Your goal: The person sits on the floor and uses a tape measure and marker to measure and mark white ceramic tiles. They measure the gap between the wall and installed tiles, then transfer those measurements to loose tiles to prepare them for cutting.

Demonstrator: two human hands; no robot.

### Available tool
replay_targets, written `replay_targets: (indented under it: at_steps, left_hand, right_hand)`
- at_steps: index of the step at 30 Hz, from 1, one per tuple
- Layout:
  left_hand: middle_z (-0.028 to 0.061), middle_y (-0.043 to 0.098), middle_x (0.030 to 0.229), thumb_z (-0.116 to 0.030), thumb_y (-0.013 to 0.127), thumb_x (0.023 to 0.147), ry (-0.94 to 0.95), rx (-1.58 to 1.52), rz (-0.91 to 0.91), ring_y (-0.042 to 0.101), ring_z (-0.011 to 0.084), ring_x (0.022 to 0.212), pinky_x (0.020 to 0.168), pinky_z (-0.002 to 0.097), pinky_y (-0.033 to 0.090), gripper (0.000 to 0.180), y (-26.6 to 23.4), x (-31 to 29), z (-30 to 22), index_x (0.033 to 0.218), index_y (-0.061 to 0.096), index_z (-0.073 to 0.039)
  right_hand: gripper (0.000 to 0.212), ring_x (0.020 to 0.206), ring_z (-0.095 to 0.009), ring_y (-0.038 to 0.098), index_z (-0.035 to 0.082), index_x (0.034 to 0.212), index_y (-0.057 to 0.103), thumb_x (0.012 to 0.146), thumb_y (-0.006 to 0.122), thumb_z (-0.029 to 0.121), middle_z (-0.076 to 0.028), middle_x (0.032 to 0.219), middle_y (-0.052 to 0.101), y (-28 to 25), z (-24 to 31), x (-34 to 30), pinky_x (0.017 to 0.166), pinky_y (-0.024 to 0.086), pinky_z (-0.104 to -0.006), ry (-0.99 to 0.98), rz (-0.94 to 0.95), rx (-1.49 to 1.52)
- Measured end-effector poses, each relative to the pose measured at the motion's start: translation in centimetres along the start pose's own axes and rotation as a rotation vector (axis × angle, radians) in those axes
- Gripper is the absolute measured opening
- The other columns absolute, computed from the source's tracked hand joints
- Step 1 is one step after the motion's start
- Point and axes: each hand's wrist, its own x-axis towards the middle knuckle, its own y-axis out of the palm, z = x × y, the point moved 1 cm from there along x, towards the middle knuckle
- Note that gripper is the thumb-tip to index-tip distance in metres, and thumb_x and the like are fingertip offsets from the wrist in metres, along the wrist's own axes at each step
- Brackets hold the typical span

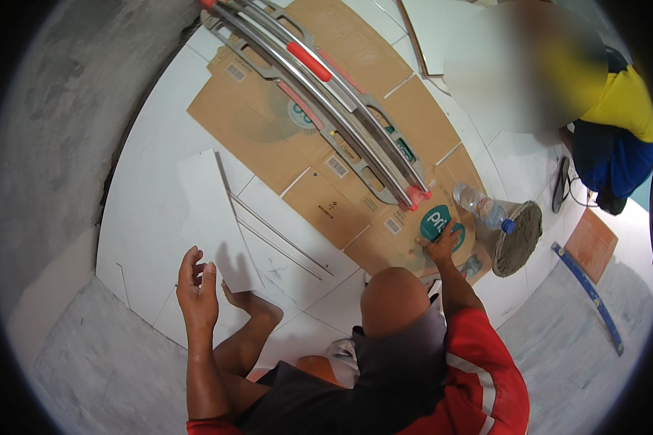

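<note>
My left hand [197, 286] is raised beside a large white tile [209, 210], its fingers loosely bent and apart with nothing in them. Thin metal rods [279, 239] lie along that tile's right side. On the right, my right hand [441, 245] reaches down to the flattened brown cardboard [362, 243], its fingers apart over a green round print. Just beyond it ends a long manual tile cutter [344, 109] with metal rails and red parts, resting diagonally on the cardboard.
A clear water bottle [486, 208] leans by a bucket of grey mortar [522, 235] on the right. Past it lie a brown tile [591, 245] and a blue spirit level [589, 297]. Another person in yellow and blue [616, 130] crouches at the upper right. A grey wall [87, 87] bounds the left.
</note>
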Motion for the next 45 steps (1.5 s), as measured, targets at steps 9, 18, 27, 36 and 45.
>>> replay_targets:
  at_steps: [9,18,27,36,45]
  left_hand:
    - [0.0165,0.066,0.129,-0.020,0.065,0.100,0.022,-0.059,-0.275,0.063,0.0250,0.111,0.094,0.0377,0.052,0.045,-3.0,-2.9,0.1,0.140,0.057,-0.001]
    - [0.0269,0.063,0.128,-0.039,0.077,0.088,-0.136,0.225,-0.290,0.062,0.0414,0.119,0.102,0.0457,0.050,0.072,2.1,1.9,11.7,0.140,0.054,0.004]
    - [0.0313,0.041,0.151,-0.050,0.088,0.073,-0.323,0.408,-0.260,0.042,0.0438,0.140,0.114,0.0495,0.040,0.116,10.9,4.6,12.0,0.155,0.027,0.007]
    - [0.0275,0.051,0.136,-0.042,0.095,0.065,-0.257,0.358,-0.351,0.049,0.0429,0.126,0.104,0.0499,0.047,0.116,10.6,5.4,11.3,0.150,0.033,0.008]
    - [0.0265,0.061,0.119,-0.037,0.092,0.072,-0.373,0.215,-0.467,0.061,0.0407,0.110,0.098,0.0449,0.051,0.085,9.6,4.6,11.6,0.131,0.051,0.009]
  right_hand:
    - [0.154,0.149,-0.064,0.003,0.004,0.162,-0.007,0.057,0.098,0.045,-0.047,0.159,-0.003,0.3,0.1,0.3,0.122,0.007,-0.0657,0.082,0.025,-0.001]
    - [0.149,0.144,-0.069,0.015,0.010,0.162,-0.014,0.064,0.092,0.050,-0.045,0.159,0.000,4.4,-5.4,5.4,0.118,0.019,-0.0680,0.183,0.061,-0.212]
    - [0.052,0.100,-0.021,0.063,-0.001,0.135,0.057,0.099,0.069,0.035,-0.012,0.118,0.066,-5.9,-4.5,2.9,0.089,0.049,-0.0336,-0.014,0.545,0.529]
    - [0.043,0.103,-0.020,0.065,-0.005,0.126,0.065,0.102,0.067,0.030,-0.013,0.113,0.071,-10.7,9.2,0.2,0.091,0.050,-0.0324,-0.384,0.324,0.369]
    - [0.047,0.111,-0.025,0.066,-0.002,0.137,0.058,0.101,0.067,0.027,-0.018,0.124,0.068,-12.4,20.6,-1.7,0.096,0.052,-0.0355,-0.580,0.306,0.453]
